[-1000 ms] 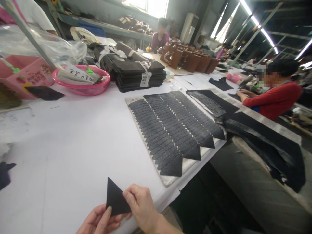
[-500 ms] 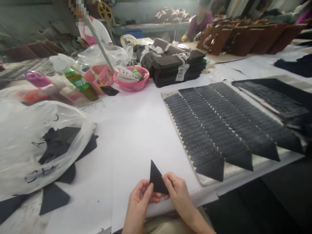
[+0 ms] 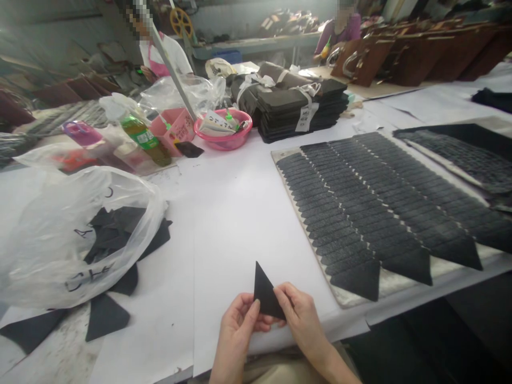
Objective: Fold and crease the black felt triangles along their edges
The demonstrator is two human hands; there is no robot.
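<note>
Near the table's front edge, both hands grip one black triangular piece [image 3: 265, 296], its sharp tip pointing up and away from me. My left hand [image 3: 240, 322] pinches its lower left side, thumb in front and fingers behind. On its right side, my right hand [image 3: 298, 309] is closed with thumb and fingers on the edge. To the right, a board [image 3: 346, 298] bears overlapping rows of black pointed pieces [image 3: 356, 213]. At the left, a clear plastic bag [image 3: 44, 240] holds more black pieces [image 3: 116, 226], and a few loose ones [image 3: 106, 317] lie beside it.
A pink basin [image 3: 224, 141], a pink box [image 3: 180, 128] and a green-labelled bottle [image 3: 146, 138] stand at the back left of the white table [image 3: 236, 213]. Tied black stacks [image 3: 300, 114] sit behind. Two people [image 3: 170, 56] are across the room, near brown bags [image 3: 416, 58].
The whole scene has shifted right in view as the head turned slightly left. Both hands keep their hold on the black triangular piece, with little visible change in grip.
</note>
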